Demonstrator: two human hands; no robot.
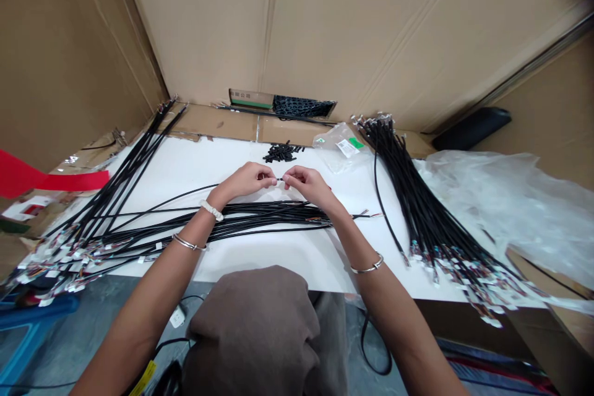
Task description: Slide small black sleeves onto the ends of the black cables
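Observation:
My left hand is closed in a pinch on the end of a black cable, which runs off to the left. Facing it, my right hand pinches at the same spot. A tiny dark piece shows between the fingertips; it looks like a short black tube, though the fingers cover most of it. Just beyond the hands lies a pile of short black tubes. Under my wrists, a bundle of black cables stretches across the white tabletop.
More black cables with white connectors spread at the left. A thick cable bundle lies at the right, near a clear plastic bag and plastic sheeting. Cardboard walls enclose the table. A blue stool stands lower left.

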